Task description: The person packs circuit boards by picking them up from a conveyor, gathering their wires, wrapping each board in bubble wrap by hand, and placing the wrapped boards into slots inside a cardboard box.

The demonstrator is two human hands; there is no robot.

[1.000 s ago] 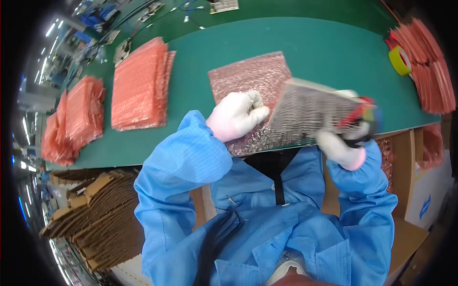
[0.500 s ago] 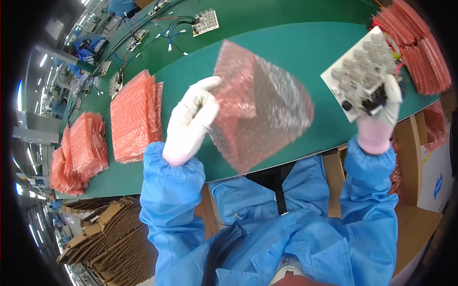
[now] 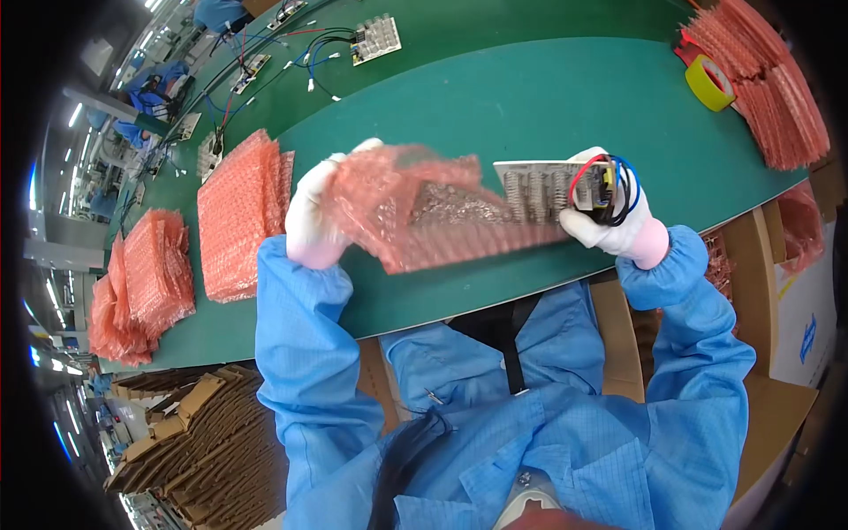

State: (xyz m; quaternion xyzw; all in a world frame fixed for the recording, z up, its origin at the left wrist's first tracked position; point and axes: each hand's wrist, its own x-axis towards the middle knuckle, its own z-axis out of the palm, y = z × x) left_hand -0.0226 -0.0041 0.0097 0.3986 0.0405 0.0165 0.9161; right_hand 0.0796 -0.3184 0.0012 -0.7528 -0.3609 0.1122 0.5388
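Note:
My left hand (image 3: 315, 208), in a white glove, is closed on a pink bubble-wrap bag (image 3: 415, 238) whose mouth faces right. In my right hand (image 3: 616, 212), also gloved, is a white circuit board (image 3: 536, 192) with rows of coiled parts and red, blue and black wires at its right end. The board's left end is at the bag's opening; how far it reaches inside is partly hidden by the film. Both are held above the green table (image 3: 495, 97).
Pink bag stacks (image 3: 243, 221) stand left, more bags (image 3: 782, 115) at the right beside yellow tape (image 3: 709, 83). Wired boards (image 3: 375, 41) lie at the back. Cardboard pieces (image 3: 208, 433) are below left, with an open carton (image 3: 753, 291) below right.
The board has come left and down, turned, and met the bag's opening. My left hand has brought the bag lower and spread it sideways. The yellow tape is in fuller view.

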